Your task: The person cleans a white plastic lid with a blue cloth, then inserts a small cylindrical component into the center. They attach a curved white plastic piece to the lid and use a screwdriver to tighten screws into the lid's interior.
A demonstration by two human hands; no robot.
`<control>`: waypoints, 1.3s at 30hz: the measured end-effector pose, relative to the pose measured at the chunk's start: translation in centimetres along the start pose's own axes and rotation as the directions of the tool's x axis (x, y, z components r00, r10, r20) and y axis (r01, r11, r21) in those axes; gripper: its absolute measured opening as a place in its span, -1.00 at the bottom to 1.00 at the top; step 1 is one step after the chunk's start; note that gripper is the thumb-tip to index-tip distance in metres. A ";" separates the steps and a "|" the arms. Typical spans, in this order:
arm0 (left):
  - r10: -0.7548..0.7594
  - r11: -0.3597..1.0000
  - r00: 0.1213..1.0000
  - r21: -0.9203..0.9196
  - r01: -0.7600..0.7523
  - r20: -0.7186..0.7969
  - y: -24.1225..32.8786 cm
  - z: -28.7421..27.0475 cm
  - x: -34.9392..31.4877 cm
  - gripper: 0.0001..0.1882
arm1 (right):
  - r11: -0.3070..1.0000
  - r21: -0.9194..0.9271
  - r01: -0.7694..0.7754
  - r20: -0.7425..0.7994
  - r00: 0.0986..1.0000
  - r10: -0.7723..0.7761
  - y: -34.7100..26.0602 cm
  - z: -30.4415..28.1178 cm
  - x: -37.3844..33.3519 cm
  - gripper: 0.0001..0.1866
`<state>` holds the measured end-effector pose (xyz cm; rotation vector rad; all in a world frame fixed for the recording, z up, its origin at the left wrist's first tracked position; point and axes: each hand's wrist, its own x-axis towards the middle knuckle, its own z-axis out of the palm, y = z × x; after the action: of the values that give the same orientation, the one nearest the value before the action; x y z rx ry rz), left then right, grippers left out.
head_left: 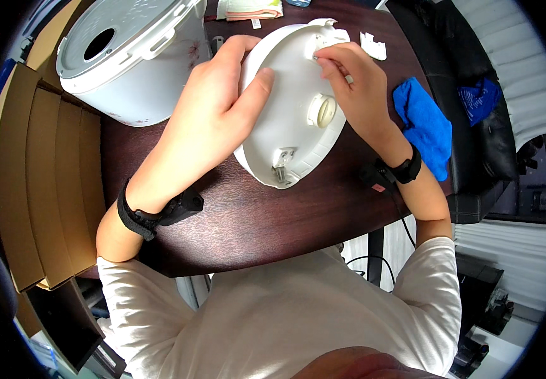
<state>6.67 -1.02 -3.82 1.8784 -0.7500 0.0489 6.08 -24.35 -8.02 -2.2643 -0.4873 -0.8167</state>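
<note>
A round white plastic appliance lid [292, 136] lies tilted on the dark wooden table [267, 221], its inner side facing me, with a round knob at its middle and a metal latch near its lower edge. My left hand [225, 95] grips the lid's left rim, thumb pressed on the inner face. My right hand [352, 82] pinches a small part near the lid's upper edge with its fingertips. Both wrists wear black straps.
A white rice cooker body [131, 57] with a closed top stands at the back left. A blue cloth [424, 126] lies to the right, a small white plastic piece [373, 45] behind the lid. Folded cloths [249, 9] lie at the far edge. Cardboard [39, 177] stands at left.
</note>
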 end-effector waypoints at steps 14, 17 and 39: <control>-0.029 1.000 1.000 0.006 0.029 0.010 0.1 0.2 -0.1 -0.72 | 0.969 -0.232 0.083 -0.065 0.993 -0.101 -0.4 0.6 -0.3 -0.91; -0.020 1.000 1.000 0.023 0.020 0.004 0.1 0.1 -0.1 -0.72 | 0.931 -0.356 0.085 -0.035 0.994 -0.104 -0.6 0.6 -0.2 -0.89; 0.037 0.999 0.999 0.028 -0.037 -0.018 0.0 0.3 -0.1 -0.69 | 0.952 -0.305 -0.014 0.138 0.989 0.059 -0.9 0.1 1.2 -0.78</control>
<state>6.53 -1.22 -3.98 1.8884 -0.7751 0.1001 6.49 -23.50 -6.89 -2.6237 -0.4067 -0.7521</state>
